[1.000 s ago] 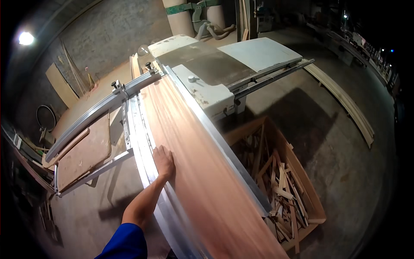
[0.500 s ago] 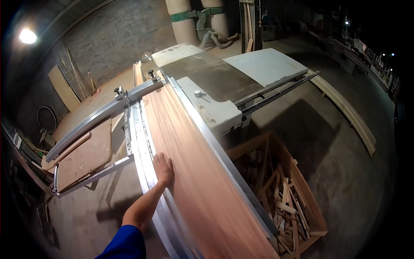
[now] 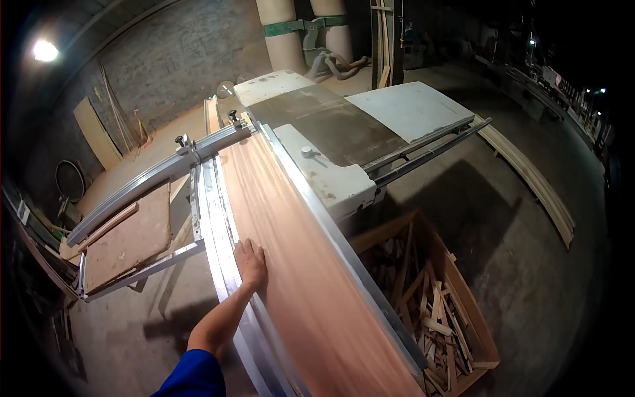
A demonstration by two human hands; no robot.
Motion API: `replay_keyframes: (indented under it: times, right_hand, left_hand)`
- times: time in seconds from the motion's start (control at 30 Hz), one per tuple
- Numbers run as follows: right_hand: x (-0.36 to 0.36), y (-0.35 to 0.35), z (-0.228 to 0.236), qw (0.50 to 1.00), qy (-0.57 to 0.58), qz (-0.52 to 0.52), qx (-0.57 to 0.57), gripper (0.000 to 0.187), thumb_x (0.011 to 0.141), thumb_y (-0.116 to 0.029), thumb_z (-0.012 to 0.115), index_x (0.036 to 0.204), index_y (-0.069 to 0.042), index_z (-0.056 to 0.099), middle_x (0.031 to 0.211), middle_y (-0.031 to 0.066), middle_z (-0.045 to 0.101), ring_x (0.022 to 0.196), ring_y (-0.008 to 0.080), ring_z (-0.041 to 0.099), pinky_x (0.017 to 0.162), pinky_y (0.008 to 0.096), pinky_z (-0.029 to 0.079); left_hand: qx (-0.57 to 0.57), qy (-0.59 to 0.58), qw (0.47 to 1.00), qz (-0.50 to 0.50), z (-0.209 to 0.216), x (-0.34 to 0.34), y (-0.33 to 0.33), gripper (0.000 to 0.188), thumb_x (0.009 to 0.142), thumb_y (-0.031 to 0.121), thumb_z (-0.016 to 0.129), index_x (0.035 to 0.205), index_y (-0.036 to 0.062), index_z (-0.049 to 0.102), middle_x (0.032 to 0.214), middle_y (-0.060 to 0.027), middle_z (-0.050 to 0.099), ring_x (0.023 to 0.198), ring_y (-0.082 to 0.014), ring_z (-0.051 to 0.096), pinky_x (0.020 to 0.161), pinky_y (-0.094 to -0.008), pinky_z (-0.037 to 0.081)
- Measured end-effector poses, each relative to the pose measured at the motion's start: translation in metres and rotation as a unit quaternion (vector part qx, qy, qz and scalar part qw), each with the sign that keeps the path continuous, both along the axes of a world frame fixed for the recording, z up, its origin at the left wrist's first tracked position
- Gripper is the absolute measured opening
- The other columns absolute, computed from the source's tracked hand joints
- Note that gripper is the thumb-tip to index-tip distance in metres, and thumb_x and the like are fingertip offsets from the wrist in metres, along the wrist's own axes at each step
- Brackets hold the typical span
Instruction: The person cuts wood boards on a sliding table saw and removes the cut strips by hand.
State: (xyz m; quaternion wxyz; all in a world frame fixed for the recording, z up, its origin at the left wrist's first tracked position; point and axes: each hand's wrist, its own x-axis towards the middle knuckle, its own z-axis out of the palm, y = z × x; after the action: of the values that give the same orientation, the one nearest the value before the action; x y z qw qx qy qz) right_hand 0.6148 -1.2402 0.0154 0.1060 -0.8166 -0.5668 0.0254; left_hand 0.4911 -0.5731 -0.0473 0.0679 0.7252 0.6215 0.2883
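one left hand point(image 3: 251, 263) flat on board point(image 3: 291, 251) edge

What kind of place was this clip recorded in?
Most likely a woodworking shop. The left hand presses a long reddish board on a sliding table saw, a crate of wood offcuts stands beside it, and dust-extraction ducts rise behind.

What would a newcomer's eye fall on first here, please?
A long reddish board runs up the middle, lying on a sliding table saw. The left hand lies flat on the board's left edge, beside the metal rails. At lower right, a wooden crate holds offcuts.
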Motion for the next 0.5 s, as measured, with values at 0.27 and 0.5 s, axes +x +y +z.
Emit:
replay_keyframes:
  times: [0.27,0.5]
  right_hand:
    - [-0.006,0.032,0.01,1.0,-0.018,-0.004,-0.004,0.061,0.084,-0.031,0.061,0.139,-0.005,0.051,0.138,0.0167,0.055,0.132,0.0382,0.046,0.114,0.0546,0.029]
    - [-0.031,-0.023,-0.029,0.999,-0.035,-0.003,-0.037,0.065,0.082,-0.029,0.061,0.141,-0.004,0.05,0.141,0.0177,0.053,0.136,0.0387,0.044,0.118,0.0548,0.026]
  left_hand:
    - [-0.003,-0.019,1.0,0.008,-0.001,0.0,-0.012,0.055,0.098,0.025,0.056,0.143,-0.0032,0.04,0.15,-0.0325,0.033,0.14,-0.0485,0.029,0.119,-0.0517,0.023]
    - [0.004,0.003,1.0,-0.008,0.02,0.019,-0.043,0.055,0.098,0.024,0.055,0.142,-0.0055,0.041,0.148,-0.0326,0.036,0.139,-0.0475,0.032,0.118,-0.0517,0.024]
